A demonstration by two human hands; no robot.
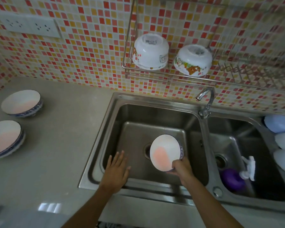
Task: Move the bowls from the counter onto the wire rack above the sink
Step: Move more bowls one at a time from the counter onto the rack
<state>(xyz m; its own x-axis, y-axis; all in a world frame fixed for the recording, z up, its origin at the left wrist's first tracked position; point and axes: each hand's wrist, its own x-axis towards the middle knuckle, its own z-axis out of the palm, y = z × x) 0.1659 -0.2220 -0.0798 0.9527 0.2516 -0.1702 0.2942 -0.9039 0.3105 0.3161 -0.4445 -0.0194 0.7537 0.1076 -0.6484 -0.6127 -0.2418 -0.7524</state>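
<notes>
Over the left steel sink basin [155, 116], your right hand [182, 167] grips a white blue-rimmed ceramic bowl [164, 152] by its lower edge, tilted. Your left hand [116, 171] hovers flat, fingers spread, holding nothing. Two matching bowls [21, 102] sit on the grey bench [64, 129]; two white bowls lie upturned on the wire rack [171, 74].

Home kitchen, dbl sink [156, 102], tap [206, 99], tiled wall [89, 46]

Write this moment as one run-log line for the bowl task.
right hand: grip on blue-rimmed bowl, tilted above sink | left hand: open, empty | counter: two bowls left | wire rack: two bowls upside down
</notes>
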